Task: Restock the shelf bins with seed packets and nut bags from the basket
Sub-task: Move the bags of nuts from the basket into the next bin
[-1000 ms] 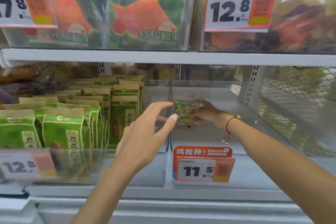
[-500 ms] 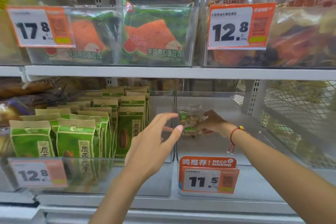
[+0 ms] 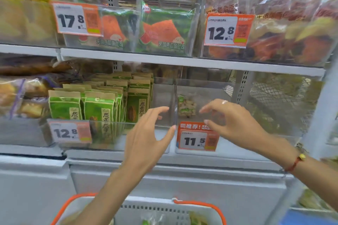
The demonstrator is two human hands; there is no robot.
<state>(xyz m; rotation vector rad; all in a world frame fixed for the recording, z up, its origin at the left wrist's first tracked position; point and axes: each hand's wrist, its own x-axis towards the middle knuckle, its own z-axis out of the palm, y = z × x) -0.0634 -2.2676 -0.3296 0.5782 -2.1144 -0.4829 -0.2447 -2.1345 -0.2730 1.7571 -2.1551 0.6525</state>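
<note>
head view, looking at a shop shelf. one nut bag (image 3: 186, 106) is seen standing upright, alone, toward the back of the clear right bin (image 3: 201, 87), whose front carries the 11.5 tag (image 3: 196, 139). the right hand (image 3: 236, 124) is held in front of that bin, near the bag but apart from it, fingers loosely spread and gripping nothing. the left hand (image 3: 146, 139) is raised before the divider between the two bins, fingers and thumb wide, also holding nothing; whether its thumb touches the bin's front edge cannot be told. the left bin (image 3: 102, 133), marked by the 12.8 tag (image 3: 70, 132), is shown well filled with rows of green seed packets (image 3: 98, 107). the basket (image 3: 139, 206) with orange handles is visible below, at the frame's lower edge, with some green packaging inside; its contents cannot be counted. the step in hand is judged to be the end of one placement, the bag set down and released. much of the task is judged to remain, since the right bin is nearly bare. for the next move, a hand would have to be lowered to the basket, another nut bag taken, and that bag stood upright beside the first one, care being needed not to knock it over.
</note>
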